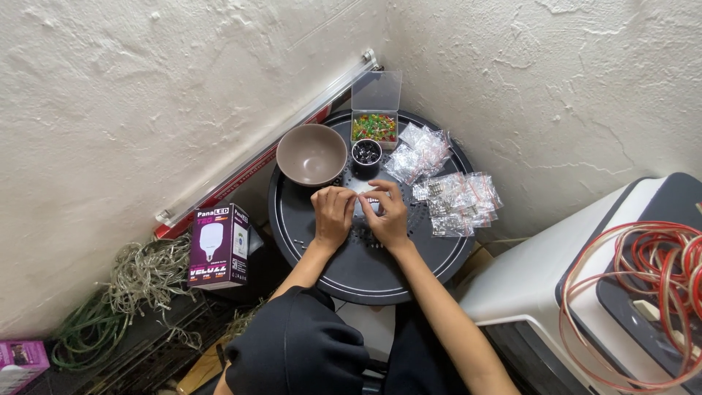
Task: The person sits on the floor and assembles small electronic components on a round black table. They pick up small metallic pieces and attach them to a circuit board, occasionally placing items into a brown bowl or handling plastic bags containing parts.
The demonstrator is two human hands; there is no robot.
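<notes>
Both hands pinch something tiny over the round black tabletop (439,256).

Left hand (333,216) and right hand (387,216) meet, fingers narrowed on a small part (368,196) near the brown bowl (311,154); a slip could drop it through the perforations.

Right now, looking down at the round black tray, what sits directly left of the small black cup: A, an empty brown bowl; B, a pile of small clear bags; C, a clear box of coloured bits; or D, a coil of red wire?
A: the empty brown bowl stands just left of the small black cup on the round black tray; the clear box is behind the cup and the clear bags lie to its right.
</notes>
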